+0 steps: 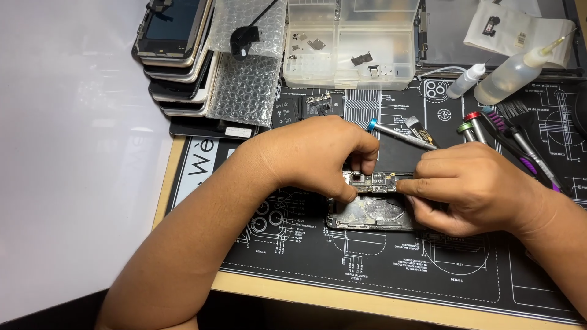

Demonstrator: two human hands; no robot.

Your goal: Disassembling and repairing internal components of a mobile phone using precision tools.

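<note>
A person's left hand and right hand close over an opened smartphone lying flat near the middle of a black repair mat printed with white diagrams. The left thumb and fingers pinch the upper end of the phone's frame, while the right forefinger presses at the edge of the small circuit board exposed there; the other right fingers curl under, and whether they grip anything cannot be told. The phone looks light and rigid, its metal frame the safest place to hold; the bare board and its thin connectors appear fragile and best touched only at the edges, gently. Just beyond the hands lie a blue-tipped screwdriver and more coloured drivers. Farther back stand a clear parts box, two squeeze bottles, sheets of bubble wrap and a stack of phones.
</note>
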